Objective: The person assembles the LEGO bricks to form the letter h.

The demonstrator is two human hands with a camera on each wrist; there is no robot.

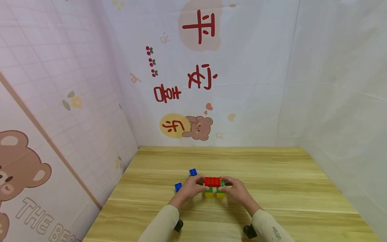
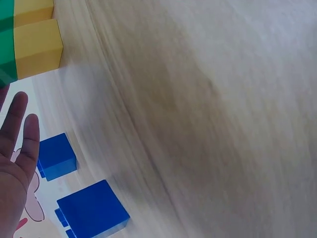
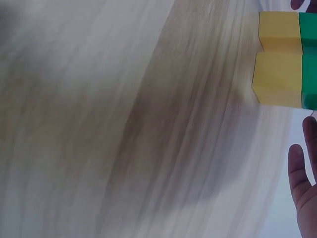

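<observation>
A red brick (image 1: 212, 182) lies across two short columns, each with a green brick above a yellow one. The left column has a yellow brick (image 1: 209, 195); the right one has a green brick (image 1: 222, 184) with studs showing beside the red brick's end. My left hand (image 1: 190, 187) holds the red brick's left end, thumb in front and fingers behind. At the other end, my right hand (image 1: 238, 190) grips it likewise. Only the outer fingers of each hand show in the wrist views, beside the columns. Exact fingertip contact is partly hidden.
Two blue bricks lie left of the columns: the farther blue brick (image 1: 192, 172) just beyond my left hand, the nearer blue brick (image 1: 178, 187) beside my left wrist. The wooden table (image 1: 272, 164) meets white printed cloth (image 1: 257, 101) at the back and sides.
</observation>
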